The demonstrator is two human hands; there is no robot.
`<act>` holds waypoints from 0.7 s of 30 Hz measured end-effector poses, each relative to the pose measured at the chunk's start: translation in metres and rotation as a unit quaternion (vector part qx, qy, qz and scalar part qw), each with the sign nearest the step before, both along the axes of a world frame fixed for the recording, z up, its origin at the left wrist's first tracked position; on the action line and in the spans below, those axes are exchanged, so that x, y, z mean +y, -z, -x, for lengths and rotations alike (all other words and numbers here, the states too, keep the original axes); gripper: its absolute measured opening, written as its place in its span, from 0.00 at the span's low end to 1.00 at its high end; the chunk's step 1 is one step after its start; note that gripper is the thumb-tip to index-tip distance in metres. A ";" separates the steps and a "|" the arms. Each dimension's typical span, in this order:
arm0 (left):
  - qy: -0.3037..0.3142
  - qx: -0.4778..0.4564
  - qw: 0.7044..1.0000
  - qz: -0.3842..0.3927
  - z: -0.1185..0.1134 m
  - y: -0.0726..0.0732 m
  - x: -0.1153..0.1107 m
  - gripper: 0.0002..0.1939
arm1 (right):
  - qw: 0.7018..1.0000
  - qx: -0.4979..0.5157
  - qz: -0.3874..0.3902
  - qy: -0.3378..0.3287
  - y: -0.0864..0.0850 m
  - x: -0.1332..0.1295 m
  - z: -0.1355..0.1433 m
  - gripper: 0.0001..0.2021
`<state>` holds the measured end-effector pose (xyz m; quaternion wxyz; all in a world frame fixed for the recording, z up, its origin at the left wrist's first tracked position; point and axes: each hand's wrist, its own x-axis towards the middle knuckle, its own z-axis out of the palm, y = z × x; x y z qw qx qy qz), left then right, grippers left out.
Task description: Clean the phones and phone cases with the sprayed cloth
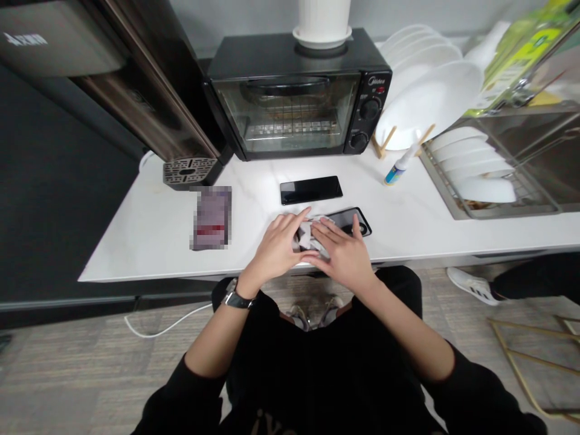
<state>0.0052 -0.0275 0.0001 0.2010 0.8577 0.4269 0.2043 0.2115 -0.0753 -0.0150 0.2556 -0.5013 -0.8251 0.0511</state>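
Observation:
A grey phone with a black rim and a round camera ring (345,219) lies back side up near the counter's front edge. My left hand (277,246) is round its left end, the fingers along the far edge and the thumb at the near edge. Under the fingers of my right hand (347,255) is a crumpled white wipe (312,235), pressed on the phone's back; my right thumb points up near the camera ring. Both hands partly hide the phone and the wipe. Just beyond them lies a second phone (311,190), its black screen facing up.
A purplish, blurred-out packet (212,217) lies to the left on the white counter (149,241). Behind stand a drinks dispenser (149,96) and a black toaster oven (290,115). A small bottle (397,169), racked plates (430,96) and a sink rack (475,169) are to the right. Another person's shoe (471,285) shows on the floor.

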 end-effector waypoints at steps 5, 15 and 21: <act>-0.008 -0.001 1.000 0.005 -0.005 -0.003 -0.002 0.52 | 0.991 -0.029 -0.039 0.126 0.001 -0.009 -0.051 0.27; 0.005 0.008 1.000 0.002 0.000 0.000 0.001 0.49 | 0.999 0.009 0.019 -0.030 0.001 -0.007 0.006 0.29; -0.009 0.009 1.000 0.002 -0.006 -0.003 -0.001 0.53 | 0.989 -0.046 -0.031 0.134 -0.001 -0.011 -0.048 0.28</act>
